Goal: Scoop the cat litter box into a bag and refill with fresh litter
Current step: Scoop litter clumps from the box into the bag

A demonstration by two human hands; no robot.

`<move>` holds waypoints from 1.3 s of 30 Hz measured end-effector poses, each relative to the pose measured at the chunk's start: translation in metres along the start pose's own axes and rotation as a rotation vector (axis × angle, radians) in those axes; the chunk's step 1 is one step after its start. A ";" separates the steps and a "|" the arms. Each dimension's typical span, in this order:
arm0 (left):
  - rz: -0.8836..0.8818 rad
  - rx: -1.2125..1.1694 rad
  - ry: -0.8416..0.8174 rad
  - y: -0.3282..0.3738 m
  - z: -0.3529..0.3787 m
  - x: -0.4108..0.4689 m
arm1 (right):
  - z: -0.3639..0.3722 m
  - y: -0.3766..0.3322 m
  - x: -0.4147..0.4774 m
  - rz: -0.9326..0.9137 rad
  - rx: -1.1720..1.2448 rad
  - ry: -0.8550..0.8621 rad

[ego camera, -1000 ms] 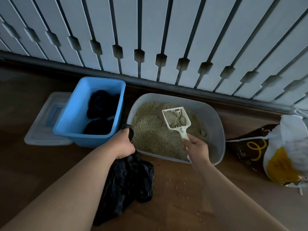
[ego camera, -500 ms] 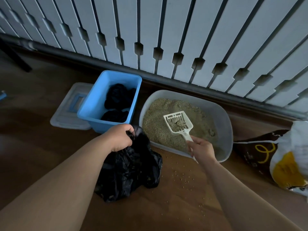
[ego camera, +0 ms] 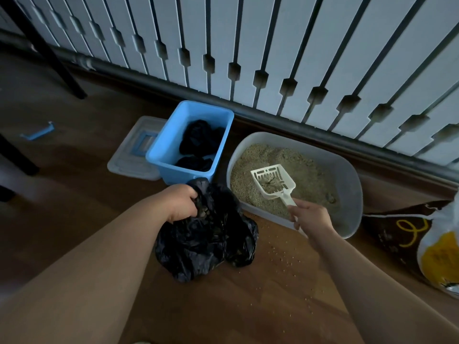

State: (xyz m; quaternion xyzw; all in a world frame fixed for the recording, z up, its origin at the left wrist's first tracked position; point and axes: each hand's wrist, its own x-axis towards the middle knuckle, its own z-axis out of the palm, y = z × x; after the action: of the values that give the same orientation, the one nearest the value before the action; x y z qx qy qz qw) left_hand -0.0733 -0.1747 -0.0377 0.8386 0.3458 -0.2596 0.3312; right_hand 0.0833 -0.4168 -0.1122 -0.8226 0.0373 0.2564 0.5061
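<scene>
Just right of the right hand [ego camera: 311,216], a litter sack [ego camera: 422,234] slumped on the floor [ego camera: 74,194], brown and white with a yellow patch and a yellow looping mark; any lettering too blurred to read. Brown wood for the floor, speckled with spilled grains [ego camera: 280,252] between the two hands. Beyond both hands, a white slatted wall [ego camera: 248,33] with a grey pipe [ego camera: 273,115] along its foot. Far left of the left hand [ego camera: 182,203], a black furniture leg [ego camera: 49,53] and a small blue clip [ego camera: 37,134].

Right hand closed round the handle of a white scoop [ego camera: 273,181], slotted head just ahead of the hand, loaded with clumps, over the litter [ego camera: 305,165] in the grey litter box [ego camera: 347,175]. Left hand clutching the rim of a black bag [ego camera: 206,242], slumped on the floor just beside the box. Directly ahead of the left hand, a blue bin [ego camera: 171,135] with dark bags [ego camera: 198,140] inside and a clear lid [ego camera: 129,160] flat at its left.
</scene>
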 end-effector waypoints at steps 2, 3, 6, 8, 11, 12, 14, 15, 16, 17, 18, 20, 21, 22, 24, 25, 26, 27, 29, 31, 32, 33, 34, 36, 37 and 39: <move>-0.021 -0.012 -0.026 -0.001 0.000 0.000 | -0.001 -0.006 -0.003 -0.014 -0.005 -0.025; -0.028 -0.016 -0.026 -0.002 0.000 0.000 | -0.002 -0.010 -0.005 -0.022 -0.007 -0.046; -0.061 -0.024 -0.012 -0.004 0.003 0.000 | -0.005 -0.025 -0.016 -0.060 -0.061 -0.143; -0.078 -0.051 -0.005 -0.006 0.004 0.002 | -0.005 -0.035 -0.026 -0.097 -0.146 -0.232; -0.086 -0.088 0.003 -0.008 0.003 0.003 | 0.001 -0.045 -0.043 -0.147 -0.288 -0.362; -0.086 -0.096 0.004 -0.008 0.002 0.003 | 0.005 -0.047 -0.048 -0.153 -0.329 -0.404; -0.083 -0.110 0.001 -0.009 0.000 0.003 | 0.019 -0.049 -0.057 -0.193 -0.447 -0.447; -0.077 -0.119 0.001 -0.009 0.000 0.003 | 0.027 -0.049 -0.061 -0.249 -0.561 -0.437; -0.069 -0.124 0.002 -0.010 0.000 0.004 | 0.038 -0.048 -0.063 -0.314 -0.705 -0.410; -0.062 -0.127 0.004 -0.011 0.000 0.004 | 0.049 -0.048 -0.067 -0.379 -0.843 -0.375; -0.057 -0.125 0.008 -0.011 -0.001 0.004 | 0.060 -0.049 -0.071 -0.439 -0.968 -0.348; -0.050 -0.115 0.024 -0.011 -0.001 0.004 | 0.080 -0.052 -0.080 -0.575 -1.202 -0.324; -0.050 -0.109 0.032 -0.012 -0.002 0.004 | 0.088 -0.055 -0.085 -0.644 -1.304 -0.310; -0.051 -0.104 0.036 -0.012 -0.003 0.005 | 0.093 -0.058 -0.088 -0.695 -1.372 -0.290; -0.048 -0.102 0.038 -0.012 -0.004 0.006 | 0.095 -0.064 -0.091 -0.744 -1.447 -0.256; -0.044 -0.102 0.039 -0.012 -0.005 0.007 | 0.094 -0.066 -0.090 -0.763 -1.470 -0.247; -0.043 -0.104 0.038 -0.012 -0.005 0.008 | 0.092 -0.067 -0.089 -0.769 -1.480 -0.240; -0.042 -0.107 0.036 -0.011 -0.005 0.009 | 0.087 -0.068 -0.087 -0.757 -1.473 -0.229; -0.041 -0.108 0.038 -0.010 -0.005 0.011 | 0.078 -0.068 -0.082 -0.720 -1.422 -0.212; -0.041 -0.110 0.032 -0.007 -0.004 0.012 | 0.068 -0.064 -0.076 -0.688 -1.348 -0.206; -0.038 -0.112 0.030 -0.005 -0.005 0.013 | 0.063 -0.062 -0.073 -0.673 -1.299 -0.196; -0.034 -0.115 0.030 -0.004 -0.005 0.014 | 0.059 -0.061 -0.071 -0.652 -1.246 -0.186; -0.025 -0.118 0.027 0.000 -0.005 0.014 | 0.055 -0.058 -0.068 -0.626 -1.192 -0.178; 0.001 -0.119 0.027 0.007 -0.005 0.014 | 0.045 -0.054 -0.062 -0.541 -1.109 -0.178; 0.017 -0.124 0.035 0.011 -0.005 0.015 | 0.039 -0.052 -0.058 -0.464 -1.049 -0.189; 0.047 -0.137 0.061 0.019 -0.004 0.017 | 0.023 -0.051 -0.049 -0.284 -0.825 -0.248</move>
State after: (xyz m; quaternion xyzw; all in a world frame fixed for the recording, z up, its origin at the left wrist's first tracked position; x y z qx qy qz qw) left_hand -0.0470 -0.1754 -0.0396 0.8293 0.3530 -0.2017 0.3833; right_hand 0.0486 -0.3821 -0.0564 -0.9155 -0.2422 0.2746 0.1667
